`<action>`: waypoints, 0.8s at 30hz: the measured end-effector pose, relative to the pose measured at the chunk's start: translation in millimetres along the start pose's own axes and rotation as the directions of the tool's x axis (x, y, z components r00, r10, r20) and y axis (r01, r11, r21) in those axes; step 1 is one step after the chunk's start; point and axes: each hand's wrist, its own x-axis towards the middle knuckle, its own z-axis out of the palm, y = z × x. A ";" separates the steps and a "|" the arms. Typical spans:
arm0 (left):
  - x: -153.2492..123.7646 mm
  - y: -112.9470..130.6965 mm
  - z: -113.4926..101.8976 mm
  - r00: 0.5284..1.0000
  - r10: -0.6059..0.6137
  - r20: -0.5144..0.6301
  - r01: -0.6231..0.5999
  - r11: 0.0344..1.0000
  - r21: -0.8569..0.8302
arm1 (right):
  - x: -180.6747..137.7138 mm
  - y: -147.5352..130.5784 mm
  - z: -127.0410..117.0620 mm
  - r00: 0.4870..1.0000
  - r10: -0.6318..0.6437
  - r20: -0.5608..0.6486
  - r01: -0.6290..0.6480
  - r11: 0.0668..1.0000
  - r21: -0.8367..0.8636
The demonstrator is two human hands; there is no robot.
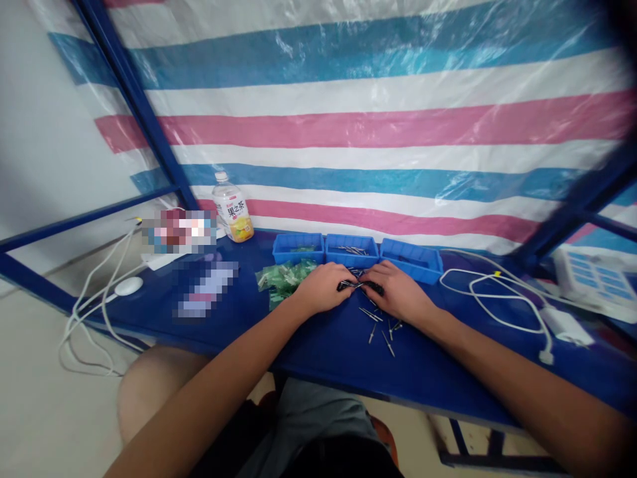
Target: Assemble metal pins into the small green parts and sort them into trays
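Near the table's middle, my left hand (326,287) and my right hand (398,291) come close together with their fingers curled in. Small dark, thin pieces (372,287) show between the fingertips of both; a bright slim shank shows among them, and their exact kind is hard to make out. Loose blind rivets (370,315) lie scattered on the blue table just below my right hand. Behind my hands, more rivets (352,251) lie in the middle blue bin (352,259). Green-tinted clear plastic bags (286,277) lie beside my left hand.
A left blue bin (298,255) and a right blue bin (412,265) flank the middle one. A drink bottle (233,209) stands at the back left. White cables and an adapter (565,325) lie right; a white mouse (128,286) lies left. A striped sheet (373,126) hangs behind.
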 end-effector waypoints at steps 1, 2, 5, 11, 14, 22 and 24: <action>0.0 -0.2 -0.1 1.000 0.004 0.001 -0.004 1.000 0.001 | 0.4 0.5 0.4 1.000 -0.001 0.001 0.001 1.000 -0.005; 0.0 -0.3 -0.1 1.000 0.005 0.001 -0.005 1.000 0.002 | 0.6 0.7 0.7 1.000 0.000 0.002 0.000 1.000 -0.008; 0.0 -0.5 0.1 1.000 0.001 -0.002 -0.001 1.000 0.004 | 0.6 0.6 1.3 1.000 0.023 0.005 -0.023 1.000 0.003; -0.4 0.8 -0.3 0.999 0.003 -0.040 -0.004 1.000 -0.024 | -0.7 4.2 5.4 0.987 0.149 -0.059 -0.137 0.976 0.167; -0.8 1.5 -0.2 0.997 0.001 -0.075 -0.004 0.999 -0.039 | 0.0 7.1 7.1 0.956 0.257 -0.141 -0.213 0.940 0.267; -0.9 5.7 -1.7 0.990 -0.067 -0.124 0.056 0.994 -0.089 | 1.0 1.0 1.6 0.877 0.363 -0.315 -0.246 0.902 0.354; -1.1 6.5 -2.1 0.991 -0.067 -0.115 0.056 0.993 -0.101 | 0.5 -4.1 -1.4 0.871 0.335 -0.360 -0.229 0.924 0.305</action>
